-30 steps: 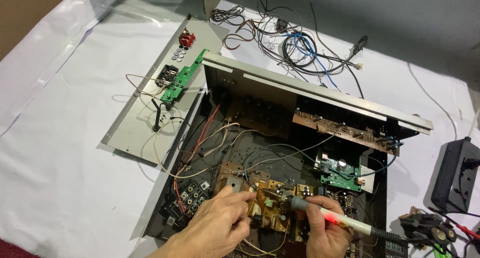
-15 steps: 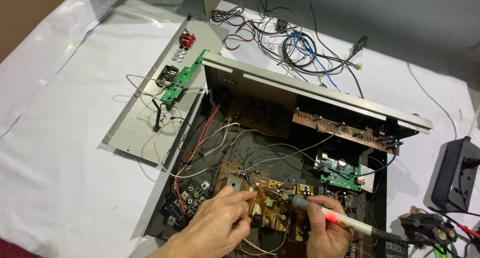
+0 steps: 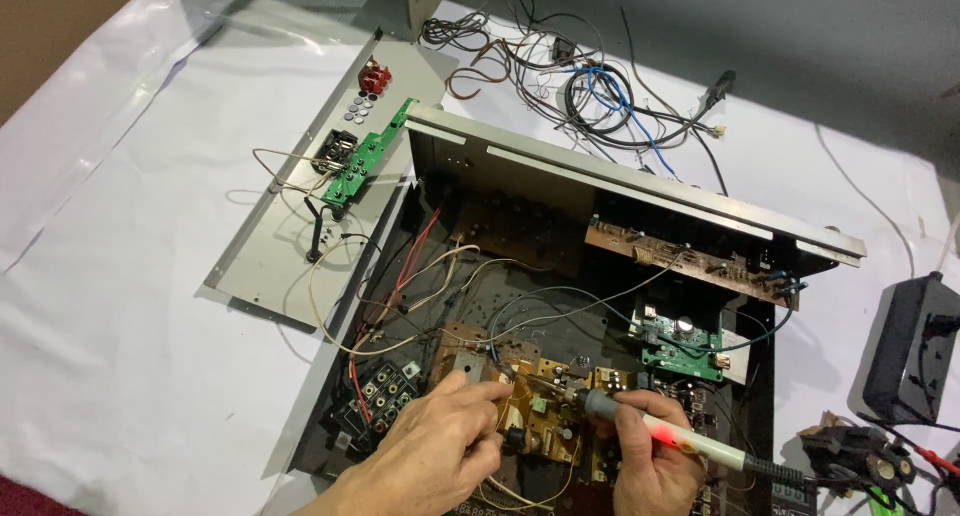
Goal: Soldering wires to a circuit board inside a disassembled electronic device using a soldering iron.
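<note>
1. Iron (image 3: 665, 438), white with a red glow on the handle, is held by the right hand (image 3: 650, 466); the fingers are closed around the handle like on a pen.
2. The metal tip of the iron is pointed to the left and is placed at the brown board (image 3: 535, 416), near the fingertips of the left hand (image 3: 440, 451).
3. The left hand is rested on the brown board with thumb and forefinger pinched narrowly together; whether something thin is held between them cannot be told.
4. The brown board is found in the near part of the open black chassis (image 3: 480, 276), between a block of round sockets (image 3: 385, 391) on the left and a green board (image 3: 680, 341) further right.
5. Loose wires (image 3: 420, 276), white, red and grey, are spread across the floor of the chassis behind the hands.
6. A long brown strip board (image 3: 690, 261) is fixed under the metal rear wall (image 3: 640, 181) of the chassis.
7. A grey panel (image 3: 300, 226) is laid flat on the white sheet (image 3: 120, 306) to the left of the chassis, with a narrow green board (image 3: 365, 161) and a red connector (image 3: 374, 76) on it.
8. A heap of cables (image 3: 590, 86) is seen behind the chassis, and a black box (image 3: 915, 351) lies at the right edge.
</note>
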